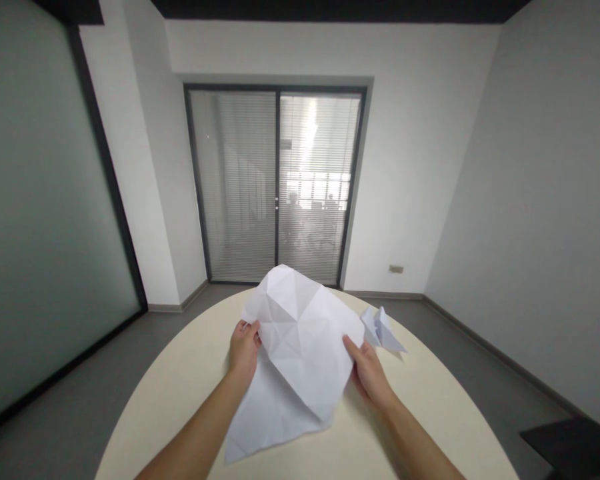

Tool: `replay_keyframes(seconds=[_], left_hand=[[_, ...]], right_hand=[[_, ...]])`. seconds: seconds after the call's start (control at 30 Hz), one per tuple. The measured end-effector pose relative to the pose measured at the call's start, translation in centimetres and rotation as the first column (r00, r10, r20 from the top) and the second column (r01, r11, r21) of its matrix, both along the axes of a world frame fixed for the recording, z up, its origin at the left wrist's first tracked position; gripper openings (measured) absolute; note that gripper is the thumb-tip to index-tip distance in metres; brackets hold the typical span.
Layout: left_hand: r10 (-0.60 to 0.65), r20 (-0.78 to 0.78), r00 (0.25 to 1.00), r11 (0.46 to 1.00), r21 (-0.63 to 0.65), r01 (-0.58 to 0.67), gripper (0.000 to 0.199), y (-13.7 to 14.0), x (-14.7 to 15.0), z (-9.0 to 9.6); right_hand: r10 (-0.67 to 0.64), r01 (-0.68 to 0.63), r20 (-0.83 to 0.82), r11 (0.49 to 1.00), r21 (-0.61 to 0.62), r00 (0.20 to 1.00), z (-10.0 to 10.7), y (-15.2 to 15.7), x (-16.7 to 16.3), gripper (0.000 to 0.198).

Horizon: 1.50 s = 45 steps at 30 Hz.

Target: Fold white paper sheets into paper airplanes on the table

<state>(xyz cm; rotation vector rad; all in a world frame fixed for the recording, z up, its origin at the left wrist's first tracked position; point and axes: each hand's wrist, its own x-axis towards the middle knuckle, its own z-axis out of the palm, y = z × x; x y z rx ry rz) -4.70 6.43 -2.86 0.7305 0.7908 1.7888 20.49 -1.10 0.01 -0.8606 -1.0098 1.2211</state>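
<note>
A creased white sheet of paper (300, 327) is held up in front of me, crossed by several fold lines. My left hand (245, 347) pinches its left edge between thumb and fingers. At the right edge my right hand (367, 367) grips it, thumb on the near face and fingers behind. Below the raised sheet, a second white paper area (265, 413) lies toward the table; whether it is part of the same sheet I cannot tell. Just beyond my right hand sits a folded white paper piece (384, 330) with pointed flaps.
A round cream table (165, 400) carries the papers. A dark flat object (575, 443) juts in at the lower right, apart from the table. Farther off are a glass door with blinds (235, 187), a frosted glass panel (45, 220) and a wall socket (396, 269).
</note>
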Motion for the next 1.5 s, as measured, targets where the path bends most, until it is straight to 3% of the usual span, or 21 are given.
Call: replay_keyframes(seconds=[0.07,0.1,0.23,0.3,0.37,0.43,0.5,0.57,0.6,0.67,0.73,0.83,0.97,1.1,1.17,1.23,1.3,1.37,1.4,1.5], left_hand=[[0.198,-0.188,0.962,0.975,-0.066,-0.213,0.032,1.0,-0.6,-0.7],[0.278,-0.325,0.904,0.941,-0.094,-0.324,0.035,1.5,-1.0,-1.1],[0.291,-0.491,0.821,0.909,-0.127,-0.398,0.042,3.1,-2.7,-2.1],[0.264,-0.567,0.780,0.910,-0.123,-0.397,0.036,3.7,-3.4,-2.2],[0.234,-0.637,0.734,0.913,-0.115,-0.391,0.034,4.1,-3.8,-2.3],[0.208,-0.698,0.685,0.918,-0.102,-0.383,0.036,4.5,-3.9,-2.5],[0.187,-0.738,0.648,0.925,-0.088,-0.369,0.041,4.7,-3.9,-2.9],[0.198,-0.785,0.587,0.928,-0.042,-0.370,0.047,4.6,-3.6,-3.1],[0.220,-0.812,0.541,0.927,0.001,-0.375,0.048,4.4,-3.4,-3.0],[0.323,-0.898,0.300,0.904,0.200,-0.377,0.046,3.6,-2.6,-2.4],[0.395,-0.910,0.126,0.890,0.345,-0.298,0.041,2.5,-1.3,-1.2],[0.401,-0.916,0.033,0.912,0.395,-0.116,0.039,0.4,0.7,0.6],[0.273,-0.961,0.049,0.941,0.277,0.193,0.024,-1.5,0.8,1.2],[0.247,-0.946,0.208,0.929,0.292,0.225,0.022,-1.4,-1.5,-0.3],[0.206,-0.942,0.263,0.931,0.272,0.245,0.017,-1.0,-2.2,-0.8],[0.128,-0.927,0.352,0.942,0.225,0.250,0.014,-0.8,-2.2,-0.8],[-0.029,-0.881,0.473,0.954,0.117,0.276,0.039,-0.7,-1.8,-0.5],[-0.235,-0.741,0.629,0.938,-0.002,0.347,0.057,-0.6,-1.3,-0.1],[-0.280,-0.655,0.702,0.936,-0.024,0.351,0.063,-0.5,-1.0,0.0],[-0.205,-0.541,0.815,0.975,-0.038,0.220,0.058,0.0,-0.3,0.4]], right_hand=[[0.081,-0.077,0.126,0.996,-0.035,0.989,-0.8,0.0,0.5,0.049],[0.131,-0.120,0.190,0.990,-0.069,0.973,-1.3,0.0,0.7,0.050],[0.330,-0.281,0.407,0.943,-0.178,0.852,-2.5,0.7,1.9,0.054],[0.271,-0.220,0.519,0.962,-0.159,0.811,-2.5,1.5,3.0,0.056],[0.024,0.016,0.633,0.998,-0.057,0.774,-2.1,2.3,4.6,0.055],[-0.268,0.246,0.759,0.958,0.147,0.593,-1.7,3.1,6.7,0.045],[-0.482,0.351,0.824,0.858,0.374,0.300,-1.8,3.6,8.7,0.034],[-0.545,0.327,0.837,0.800,0.503,0.045,-2.3,4.0,10.2,0.031],[-0.524,0.345,0.851,0.791,0.505,-0.042,-2.7,4.2,10.7,0.032],[-0.440,0.379,0.888,0.805,0.457,-0.135,-3.7,4.5,11.1,0.032],[-0.369,0.402,0.913,0.820,0.407,-0.172,-4.4,4.8,11.3,0.032],[-0.316,0.406,0.934,0.842,0.356,-0.164,-4.7,5.2,11.4,0.035],[-0.429,0.257,0.902,0.868,0.426,-0.046,-3.7,5.4,9.5,0.034],[-0.542,-0.043,0.815,0.827,0.561,0.204,-2.8,5.5,5.4,0.037],[-0.531,-0.125,0.804,0.808,0.575,0.267,-2.7,5.5,3.3,0.038],[-0.551,-0.123,0.786,0.792,0.598,0.279,-2.6,5.3,1.4,0.039],[-0.531,-0.184,0.797,0.787,0.590,0.287,-2.5,5.0,-0.2,0.041],[-0.510,-0.286,0.822,0.772,0.568,0.255,-2.4,4.8,-1.4,0.039],[-0.492,-0.343,0.836,0.763,0.548,0.241,-2.3,4.7,-1.9,0.038],[-0.440,-0.463,0.869,0.736,0.494,0.229,-2.1,4.5,-2.8,0.033]])
